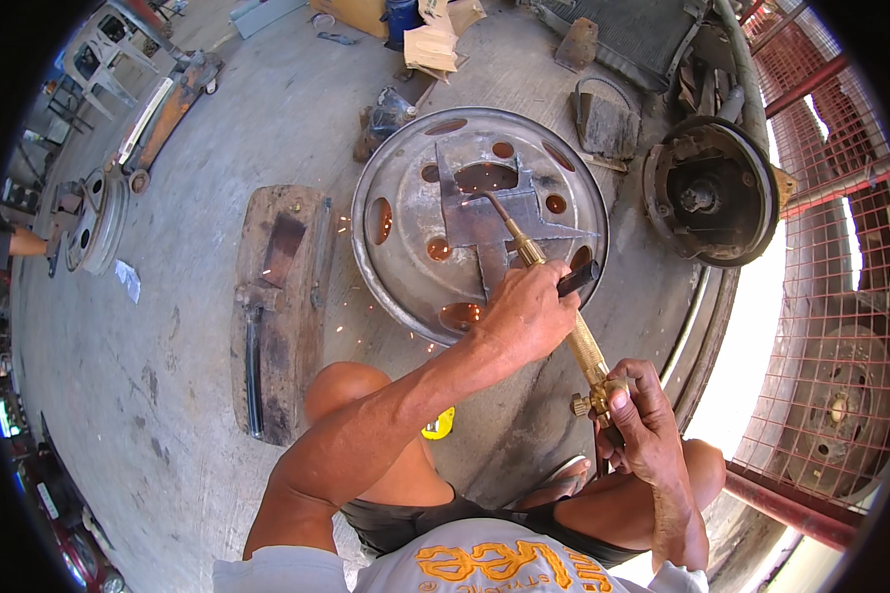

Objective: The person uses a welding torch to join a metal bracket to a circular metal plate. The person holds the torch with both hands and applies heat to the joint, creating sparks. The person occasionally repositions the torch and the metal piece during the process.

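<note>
A brass cutting torch (585, 348) slants across in front of me, its tip over a flat grey steel plate (485, 219) with cut, pointed edges. My left hand (532, 308) is wrapped round the torch behind its nozzle, and a short black cylinder juts from that fist. Farther back, my right hand (645, 423) closes round the torch's rear end by the brass valve knobs. Beneath the plate lies a round steel truck wheel (386, 282) with several holes. Orange sparks fly to the left and show through the holes.
Left of the wheel rests a worn board (292, 371) bearing a black-handled tool (254, 371). A yellow tape measure (439, 425) sits by my leg. At the right stand a brake drum (707, 193) and a red mesh fence (821, 326); cardboard (432, 47) lies at the back.
</note>
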The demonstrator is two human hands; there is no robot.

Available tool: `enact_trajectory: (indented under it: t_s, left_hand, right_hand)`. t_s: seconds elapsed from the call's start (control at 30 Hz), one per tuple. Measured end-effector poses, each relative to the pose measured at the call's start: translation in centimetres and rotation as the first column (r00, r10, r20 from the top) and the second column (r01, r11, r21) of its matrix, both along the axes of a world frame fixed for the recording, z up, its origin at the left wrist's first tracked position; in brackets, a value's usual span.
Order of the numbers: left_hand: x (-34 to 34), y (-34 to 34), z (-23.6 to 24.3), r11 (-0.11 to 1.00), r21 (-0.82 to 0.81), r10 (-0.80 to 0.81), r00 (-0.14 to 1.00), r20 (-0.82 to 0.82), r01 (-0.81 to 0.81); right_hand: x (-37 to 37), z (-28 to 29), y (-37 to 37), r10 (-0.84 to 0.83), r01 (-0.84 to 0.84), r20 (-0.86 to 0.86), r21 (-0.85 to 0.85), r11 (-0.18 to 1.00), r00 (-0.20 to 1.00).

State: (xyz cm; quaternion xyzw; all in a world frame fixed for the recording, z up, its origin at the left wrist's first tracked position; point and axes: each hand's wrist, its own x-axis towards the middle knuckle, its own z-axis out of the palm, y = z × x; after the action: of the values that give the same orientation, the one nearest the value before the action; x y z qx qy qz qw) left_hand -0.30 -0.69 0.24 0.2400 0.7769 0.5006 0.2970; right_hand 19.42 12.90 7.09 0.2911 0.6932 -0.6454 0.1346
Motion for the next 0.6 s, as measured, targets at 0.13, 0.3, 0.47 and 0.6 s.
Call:
enact_trajectory:
  t_s: [0.13,0.3,0.47,0.6]
  left_hand:
    - [-0.01,0.01,-0.14,1.000,0.021,0.010,1.000,0.006,-0.010]
    - [0.01,0.09,-0.25,1.000,0.021,0.015,1.000,0.000,-0.015]
    - [0.09,0.22,-0.36,1.000,-0.007,0.015,0.999,-0.035,-0.015]
    - [0.03,0.27,-0.64,1.000,-0.022,0.000,0.999,-0.036,0.000]
  right_hand:
    - [0.04,-0.23,-0.08,-0.008,0.008,0.002,-0.002,1.000,1.000]
    - [0.04,-0.49,-0.16,-0.039,0.039,-0.011,-0.016,0.999,0.999]
    - [-0.01,-0.68,-0.30,-0.055,0.055,0.000,-0.004,0.998,0.998]
    - [0.03,-0.72,-0.34,-0.051,0.051,-0.010,-0.014,0.999,0.999]
